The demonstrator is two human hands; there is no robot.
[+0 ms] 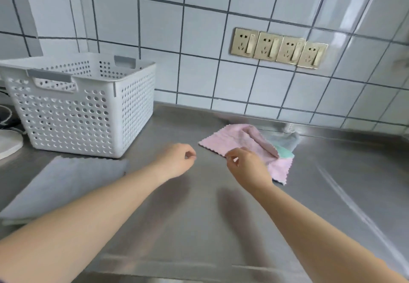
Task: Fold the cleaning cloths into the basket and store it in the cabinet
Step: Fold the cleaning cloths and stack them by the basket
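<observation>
A white perforated basket [88, 110] stands at the back left of the steel counter [188, 216]. In front of it a grey cloth [66, 183] lies flat. To the right, a pink cloth [232, 139] with one corner turned over lies on a teal cloth [285, 152] and a grey-blue cloth [287, 140]. My right hand [247, 165] is at the pink cloth's near edge, thumb and forefinger pinching it. My left hand [177, 161] hovers just left of that cloth, fingers curled with thumb and forefinger together, holding nothing.
A tiled wall runs behind the counter, with a row of brass-coloured sockets [278, 48] above the cloths. At the far left edge sit a white round object [6, 145] and something dark [4, 114] beside the basket.
</observation>
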